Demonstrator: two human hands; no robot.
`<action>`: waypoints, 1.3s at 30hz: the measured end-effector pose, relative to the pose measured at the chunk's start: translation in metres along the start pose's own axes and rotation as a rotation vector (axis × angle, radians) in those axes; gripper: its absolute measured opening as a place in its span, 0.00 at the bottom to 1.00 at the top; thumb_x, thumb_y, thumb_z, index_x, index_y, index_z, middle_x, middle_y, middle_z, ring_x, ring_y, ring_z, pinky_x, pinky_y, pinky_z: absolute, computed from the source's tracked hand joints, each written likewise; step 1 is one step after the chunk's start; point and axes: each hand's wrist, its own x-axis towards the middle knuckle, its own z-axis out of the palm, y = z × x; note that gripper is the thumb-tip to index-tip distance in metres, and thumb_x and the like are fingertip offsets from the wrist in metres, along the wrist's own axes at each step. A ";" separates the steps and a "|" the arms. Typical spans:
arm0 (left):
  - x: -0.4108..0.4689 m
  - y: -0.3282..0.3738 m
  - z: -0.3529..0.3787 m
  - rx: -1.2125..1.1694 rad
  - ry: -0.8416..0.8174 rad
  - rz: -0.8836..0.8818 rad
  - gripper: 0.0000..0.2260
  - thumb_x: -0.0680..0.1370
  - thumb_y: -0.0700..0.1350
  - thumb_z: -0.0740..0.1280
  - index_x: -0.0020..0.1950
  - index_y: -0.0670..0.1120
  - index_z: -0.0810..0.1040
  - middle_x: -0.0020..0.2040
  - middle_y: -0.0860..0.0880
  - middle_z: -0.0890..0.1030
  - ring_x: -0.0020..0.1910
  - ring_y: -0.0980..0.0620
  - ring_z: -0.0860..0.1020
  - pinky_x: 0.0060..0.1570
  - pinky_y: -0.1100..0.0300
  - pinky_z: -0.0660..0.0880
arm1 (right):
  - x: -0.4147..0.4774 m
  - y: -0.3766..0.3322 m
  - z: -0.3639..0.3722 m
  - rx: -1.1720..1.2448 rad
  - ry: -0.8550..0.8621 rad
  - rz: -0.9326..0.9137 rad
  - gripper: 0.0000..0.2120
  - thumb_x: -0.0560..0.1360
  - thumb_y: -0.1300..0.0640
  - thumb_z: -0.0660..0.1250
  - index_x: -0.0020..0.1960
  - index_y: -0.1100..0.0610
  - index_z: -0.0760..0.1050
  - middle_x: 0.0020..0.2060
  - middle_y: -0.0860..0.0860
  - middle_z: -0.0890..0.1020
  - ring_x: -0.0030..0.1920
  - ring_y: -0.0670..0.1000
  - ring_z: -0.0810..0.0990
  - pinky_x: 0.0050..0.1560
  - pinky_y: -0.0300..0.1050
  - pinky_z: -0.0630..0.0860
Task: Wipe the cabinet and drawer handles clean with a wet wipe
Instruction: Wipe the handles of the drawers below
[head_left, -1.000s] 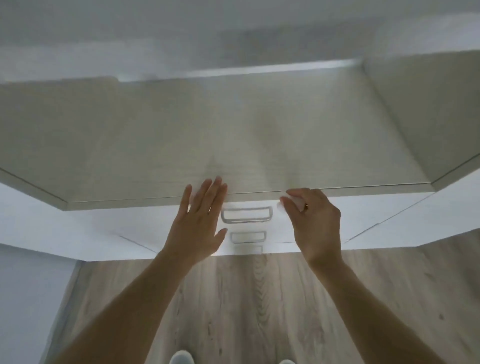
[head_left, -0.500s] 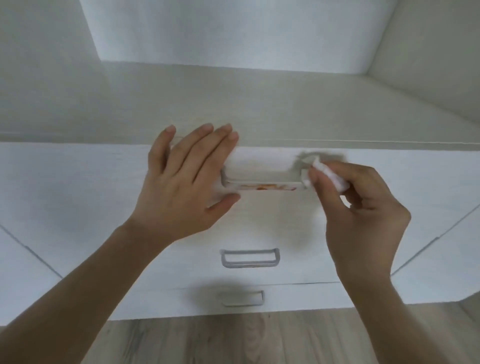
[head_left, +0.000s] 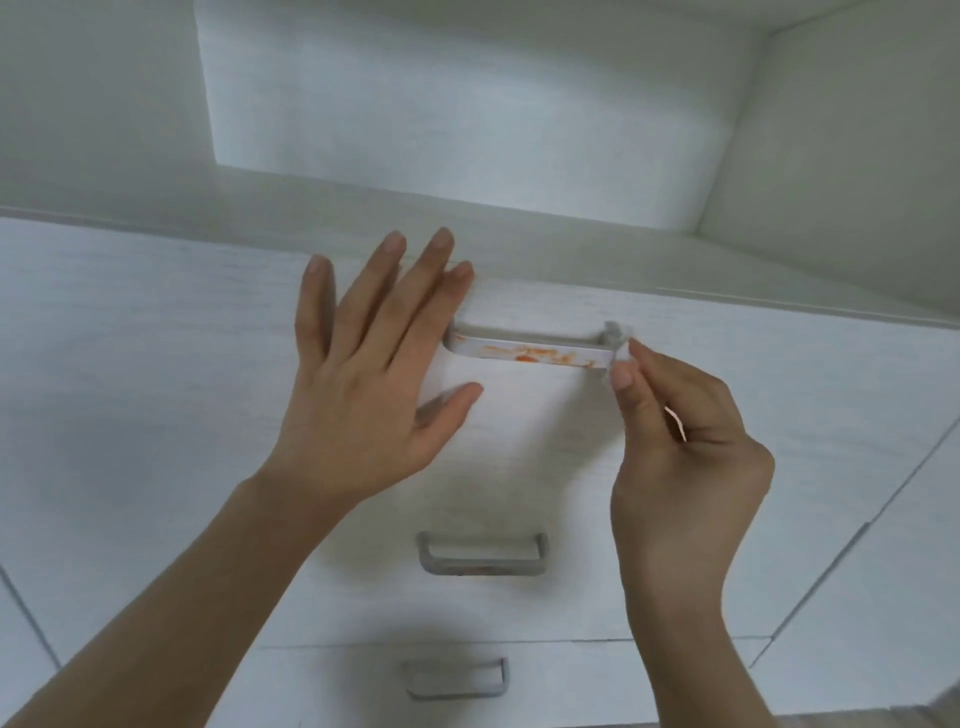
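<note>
The top drawer's metal handle (head_left: 530, 354) carries orange smears along its front face. My right hand (head_left: 685, 447) pinches a small white wet wipe (head_left: 621, 353) against the handle's right end. My left hand (head_left: 374, 374) lies flat and open on the white drawer front (head_left: 208, 405), its fingertips covering the handle's left end. Below are a second handle (head_left: 483, 556), faintly stained along its lower edge, and a third handle (head_left: 457, 678) on the lowest drawer.
The white-grained cabinet top (head_left: 571, 228) runs above the drawers, with a recessed niche and pale walls (head_left: 467, 104) behind it. Neighbouring cabinet fronts (head_left: 883, 545) flank the drawer stack on both sides. A strip of wood floor (head_left: 883, 719) shows at the bottom right.
The view has dropped lower and closer to the drawers. My right hand has brought the wipe onto the right end of the top handle; my left hand now rests beside its left end.
</note>
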 end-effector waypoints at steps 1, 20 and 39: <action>-0.001 0.001 0.001 0.001 0.005 -0.004 0.30 0.76 0.56 0.65 0.73 0.41 0.65 0.74 0.44 0.64 0.74 0.43 0.59 0.71 0.41 0.48 | -0.004 0.001 0.002 -0.025 0.021 -0.039 0.09 0.74 0.61 0.70 0.49 0.49 0.81 0.47 0.41 0.81 0.50 0.37 0.79 0.52 0.29 0.73; -0.003 -0.003 0.005 0.050 0.063 0.024 0.30 0.77 0.58 0.63 0.73 0.41 0.66 0.73 0.44 0.65 0.73 0.44 0.61 0.71 0.41 0.51 | 0.001 0.018 0.010 -0.356 0.141 -0.625 0.06 0.74 0.62 0.70 0.51 0.59 0.82 0.43 0.48 0.79 0.42 0.51 0.78 0.44 0.36 0.75; -0.008 -0.014 0.006 0.107 0.064 0.052 0.32 0.77 0.63 0.62 0.73 0.44 0.66 0.73 0.44 0.65 0.74 0.44 0.60 0.70 0.36 0.50 | 0.000 0.017 0.014 -0.430 0.031 -0.733 0.09 0.76 0.61 0.67 0.54 0.62 0.81 0.47 0.51 0.77 0.42 0.55 0.79 0.44 0.37 0.73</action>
